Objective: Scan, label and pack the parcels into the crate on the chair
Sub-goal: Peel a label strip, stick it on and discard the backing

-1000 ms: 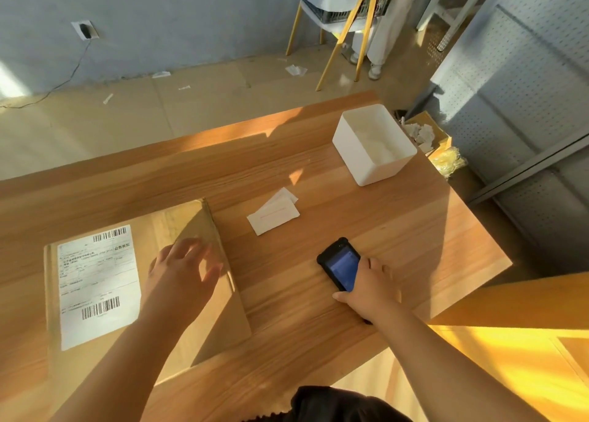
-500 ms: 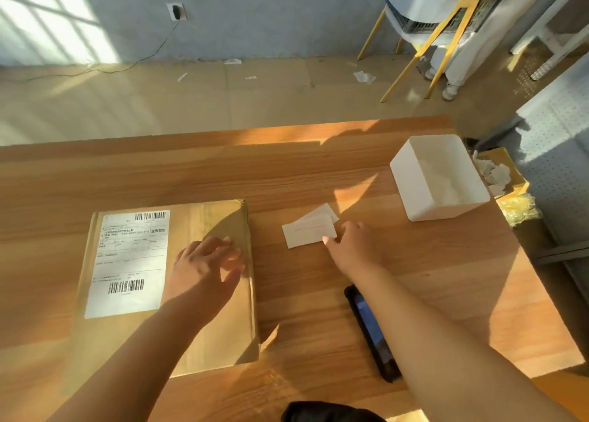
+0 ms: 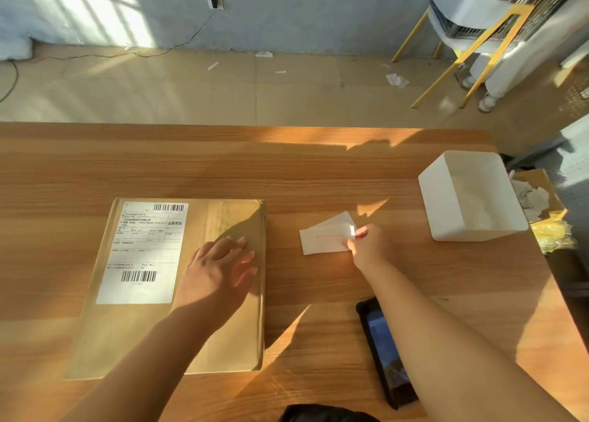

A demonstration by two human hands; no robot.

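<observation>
While the left hand [image 3: 220,267] lies flat, fingers [image 3: 237,244] released, on the parcel [image 3: 134,338], the right hand [image 3: 366,246] pinches a label [image 3: 322,240] just right of it. Labelling seems underway; next, it must peel cleanly and reach the parcel.

Parcel [image 3: 223,294]: tan cardboard; its label [image 3: 143,252] white, black barcodes. Right of parcel: white sticker sheet [image 3: 323,240], red line; white bin [image 3: 471,198]; black scanner [image 3: 387,351].
</observation>
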